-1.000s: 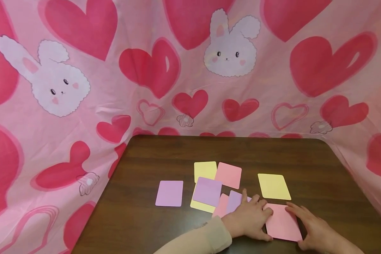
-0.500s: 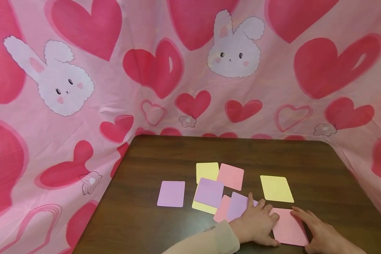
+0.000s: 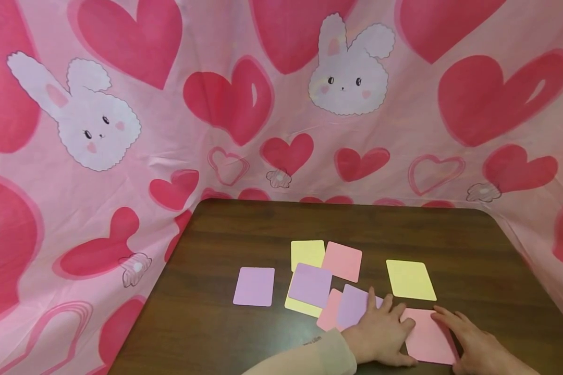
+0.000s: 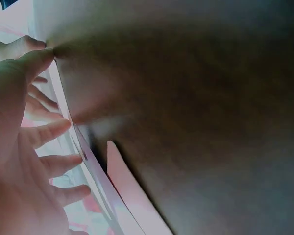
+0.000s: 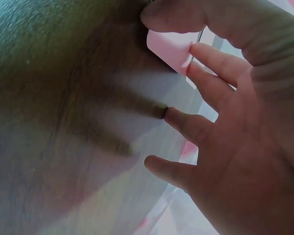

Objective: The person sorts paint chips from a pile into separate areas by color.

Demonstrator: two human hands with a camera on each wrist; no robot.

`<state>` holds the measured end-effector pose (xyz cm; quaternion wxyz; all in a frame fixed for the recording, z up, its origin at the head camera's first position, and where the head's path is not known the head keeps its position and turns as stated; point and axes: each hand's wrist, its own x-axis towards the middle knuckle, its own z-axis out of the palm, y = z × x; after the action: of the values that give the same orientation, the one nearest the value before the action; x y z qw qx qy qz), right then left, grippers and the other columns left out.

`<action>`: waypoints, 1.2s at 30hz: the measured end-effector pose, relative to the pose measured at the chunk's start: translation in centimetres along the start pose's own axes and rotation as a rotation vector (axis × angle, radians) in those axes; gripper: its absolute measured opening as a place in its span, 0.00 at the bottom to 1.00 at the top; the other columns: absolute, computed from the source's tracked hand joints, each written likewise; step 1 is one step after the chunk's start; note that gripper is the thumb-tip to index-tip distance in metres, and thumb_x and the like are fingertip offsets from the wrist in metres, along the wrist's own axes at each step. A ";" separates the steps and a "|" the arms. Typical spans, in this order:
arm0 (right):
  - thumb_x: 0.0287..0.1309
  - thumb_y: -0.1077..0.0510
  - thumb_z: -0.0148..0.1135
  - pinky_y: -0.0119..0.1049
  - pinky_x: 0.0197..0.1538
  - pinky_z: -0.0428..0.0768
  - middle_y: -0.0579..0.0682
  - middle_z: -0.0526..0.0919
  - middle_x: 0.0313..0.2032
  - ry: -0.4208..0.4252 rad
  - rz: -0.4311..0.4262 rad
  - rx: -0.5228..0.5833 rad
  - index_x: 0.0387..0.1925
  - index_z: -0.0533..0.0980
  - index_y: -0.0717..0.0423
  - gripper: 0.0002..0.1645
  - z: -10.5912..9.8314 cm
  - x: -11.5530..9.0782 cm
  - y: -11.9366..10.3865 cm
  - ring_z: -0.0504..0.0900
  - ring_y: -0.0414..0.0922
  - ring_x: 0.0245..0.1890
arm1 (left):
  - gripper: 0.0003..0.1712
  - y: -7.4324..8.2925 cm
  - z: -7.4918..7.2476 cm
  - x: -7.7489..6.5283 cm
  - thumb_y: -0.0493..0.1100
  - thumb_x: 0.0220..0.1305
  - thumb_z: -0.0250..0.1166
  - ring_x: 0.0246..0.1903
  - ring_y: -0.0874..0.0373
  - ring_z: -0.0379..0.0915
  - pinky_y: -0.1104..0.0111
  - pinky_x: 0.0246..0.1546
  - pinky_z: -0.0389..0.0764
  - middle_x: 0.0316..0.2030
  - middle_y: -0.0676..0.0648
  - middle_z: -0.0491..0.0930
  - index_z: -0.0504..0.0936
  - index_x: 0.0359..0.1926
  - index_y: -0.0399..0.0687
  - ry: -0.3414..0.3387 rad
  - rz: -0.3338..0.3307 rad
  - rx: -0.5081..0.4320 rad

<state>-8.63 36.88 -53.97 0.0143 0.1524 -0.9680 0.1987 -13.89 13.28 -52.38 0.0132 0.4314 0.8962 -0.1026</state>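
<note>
Pink card (image 3: 429, 336) on bench (image 3: 187, 323), between left hand (image 3: 380, 333) and right hand (image 3: 480, 344). Grip: both unclenched, fingers spread, touching card edges. Risk: uneven push could skew card; left hand, overlapping purple card (image 3: 353, 307), might drag it.

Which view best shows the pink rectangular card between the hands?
The head view, where the pink rectangular card shows most of its face between left hand and right hand. The right wrist view shows a corner past the thumb; the left wrist view shows, at most, a thin edge, unclear.
</note>
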 end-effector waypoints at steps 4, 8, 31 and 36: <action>0.13 0.65 0.82 0.53 0.30 0.78 0.55 0.73 0.62 -0.038 0.018 0.016 0.58 0.73 0.60 0.56 -0.2 0.3 -0.2 0.70 0.77 0.57 | 0.37 -0.3 0.0 -0.3 0.87 0.52 0.50 0.74 0.53 0.50 0.37 0.67 0.53 0.68 0.65 0.61 0.69 0.60 0.85 -0.024 0.001 -0.003; 0.15 0.61 0.85 0.62 0.33 0.79 0.64 0.72 0.60 -0.072 0.057 0.020 0.60 0.72 0.60 0.58 -0.5 0.6 -0.7 0.69 0.77 0.59 | 0.41 -1.3 -0.1 -1.3 0.88 0.53 0.47 0.75 0.50 0.49 0.36 0.67 0.55 0.72 0.64 0.59 0.67 0.65 0.83 -0.013 0.006 -0.035; 0.27 0.42 0.88 0.54 0.56 0.75 0.54 0.78 0.62 0.209 -0.137 0.025 0.64 0.73 0.53 0.58 1.1 4.7 -7.9 0.60 0.39 0.74 | 0.59 -10.0 -0.4 -5.8 0.77 0.39 0.76 0.74 0.43 0.53 0.38 0.61 0.66 0.75 0.60 0.59 0.64 0.73 0.70 0.075 -0.115 -0.247; 0.29 0.40 0.87 0.65 0.50 0.75 0.55 0.78 0.62 0.166 -0.117 0.062 0.64 0.73 0.56 0.58 2.0 5.0 -8.8 0.75 0.68 0.60 | 0.58 -10.5 0.5 -6.0 0.74 0.41 0.76 0.74 0.42 0.55 0.37 0.60 0.67 0.74 0.61 0.60 0.65 0.73 0.69 0.038 -0.131 -0.284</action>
<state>-10.71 26.93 -52.03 0.1013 0.1920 -0.9464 0.2391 -18.33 2.21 -50.43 0.0503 0.3678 0.9280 0.0327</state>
